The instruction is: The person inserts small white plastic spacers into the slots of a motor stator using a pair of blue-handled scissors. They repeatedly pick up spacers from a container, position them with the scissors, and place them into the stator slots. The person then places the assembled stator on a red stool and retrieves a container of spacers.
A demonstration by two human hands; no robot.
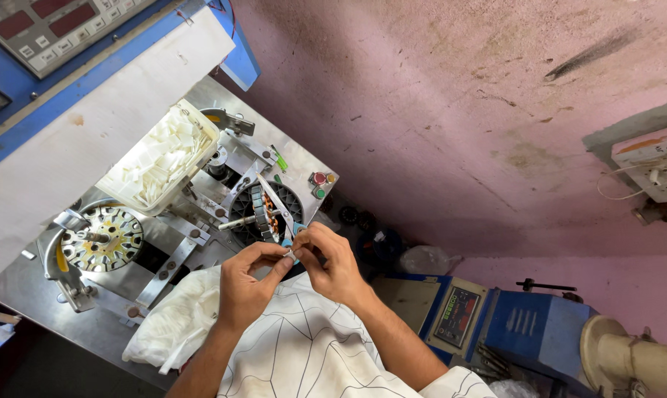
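Observation:
My left hand (246,284) and my right hand (333,259) meet fingertip to fingertip over my lap. Together they pinch a small white slip (290,254). My right hand also holds blue-handled scissors (283,214), whose silver blades point up and away over a round stator (263,210) with copper winding, mounted on the metal machine bed (38,295). A white tub (164,158) full of similar white slips stands just left of the stator.
A second stator (101,237) sits on a jig at the left. A blue control panel (46,26) is at top left, with red and green buttons (318,184) by the bed's edge. White cloth (175,324) drapes near my lap. A blue machine (495,317) and a wall socket (654,166) are at right.

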